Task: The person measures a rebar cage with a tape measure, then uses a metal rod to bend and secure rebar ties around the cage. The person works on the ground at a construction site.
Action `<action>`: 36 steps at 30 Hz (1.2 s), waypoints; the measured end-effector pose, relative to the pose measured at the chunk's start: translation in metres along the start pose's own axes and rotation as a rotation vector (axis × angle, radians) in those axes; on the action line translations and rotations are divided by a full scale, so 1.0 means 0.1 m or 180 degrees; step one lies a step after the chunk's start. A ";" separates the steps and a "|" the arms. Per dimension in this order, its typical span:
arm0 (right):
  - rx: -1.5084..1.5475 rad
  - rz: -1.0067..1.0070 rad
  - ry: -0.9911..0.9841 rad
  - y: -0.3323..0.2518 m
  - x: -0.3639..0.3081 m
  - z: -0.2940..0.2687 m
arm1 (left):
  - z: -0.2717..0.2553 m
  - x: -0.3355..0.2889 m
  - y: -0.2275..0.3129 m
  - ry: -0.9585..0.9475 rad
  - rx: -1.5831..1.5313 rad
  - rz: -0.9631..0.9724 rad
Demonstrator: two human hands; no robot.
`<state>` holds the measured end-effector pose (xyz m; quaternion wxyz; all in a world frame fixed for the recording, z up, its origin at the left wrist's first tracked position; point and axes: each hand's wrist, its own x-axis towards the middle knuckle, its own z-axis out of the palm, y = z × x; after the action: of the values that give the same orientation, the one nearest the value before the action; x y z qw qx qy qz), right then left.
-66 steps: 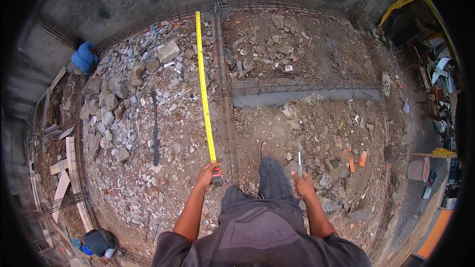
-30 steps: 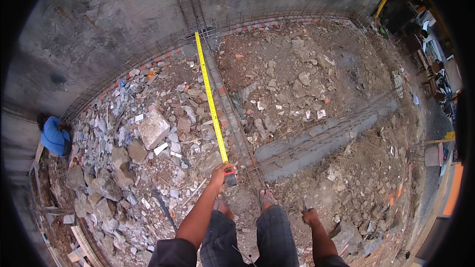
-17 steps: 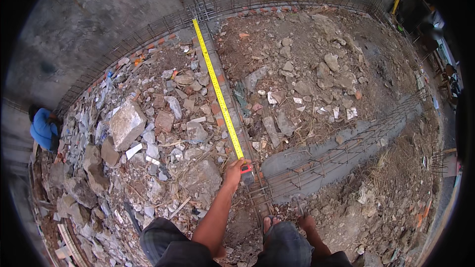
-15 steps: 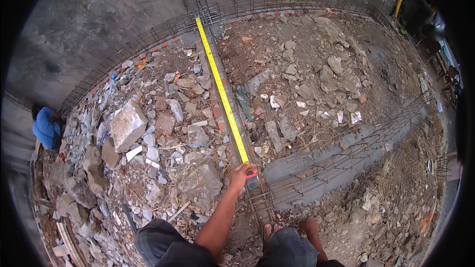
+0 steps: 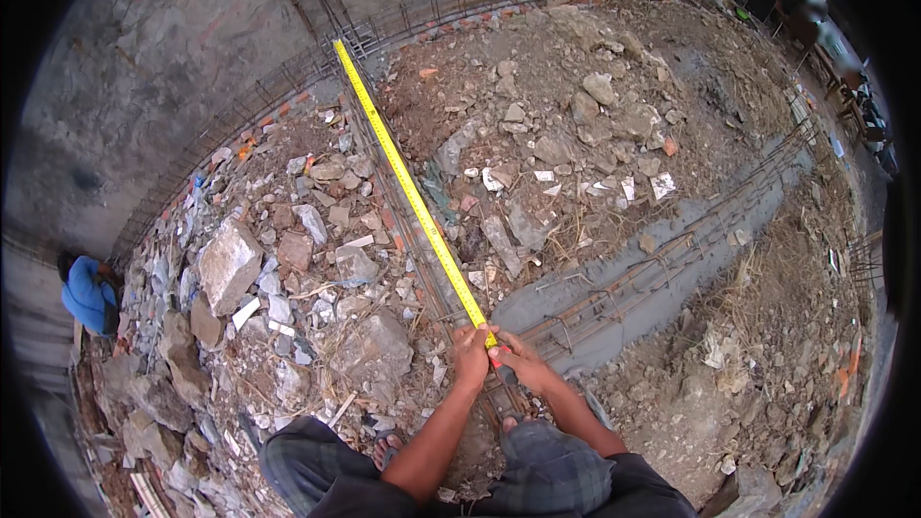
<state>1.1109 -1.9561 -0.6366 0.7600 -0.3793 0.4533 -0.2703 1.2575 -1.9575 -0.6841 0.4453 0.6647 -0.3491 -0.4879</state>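
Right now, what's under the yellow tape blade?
Steel bars show along the left of the tape blade, rubble to its lower right. Whatever is directly beneath is covered; at the near end, the left hand and right hand hide more.

Flat, diffuse daylight spreads over the rubble [image 5: 230, 269] at a building site, its direction hard to tell, with only soft, faint shadows between the stones. The yellow measuring tape [image 5: 403, 173] is the brightest strip in view, its markings too small to read, against a dull grey concrete wall [image 5: 192, 58]. The fisheye lens bows the wall's foot into an arc and rings the scene in black. Detail softens toward the rim; the upper right falls into deep shade, with small patches smeared by blur.
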 end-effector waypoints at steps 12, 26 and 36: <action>-0.0798 0.1326 0.0209 0.48 -2.11 -0.40 | -0.73 2.10 0.97 0.0213 -0.0340 0.0029; -0.0974 0.1230 0.0395 0.99 -2.02 -0.52 | -0.13 1.83 0.83 -0.0626 -0.0650 -0.0369; -0.1804 0.1412 0.0419 0.42 -1.08 -0.39 | -0.06 1.67 0.77 -0.0539 -0.0778 -0.0416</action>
<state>1.0316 -1.8639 -0.6307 0.6341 -0.4491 0.6293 0.0136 1.3080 -2.1338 -0.6675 0.4591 0.5834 -0.2795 -0.6090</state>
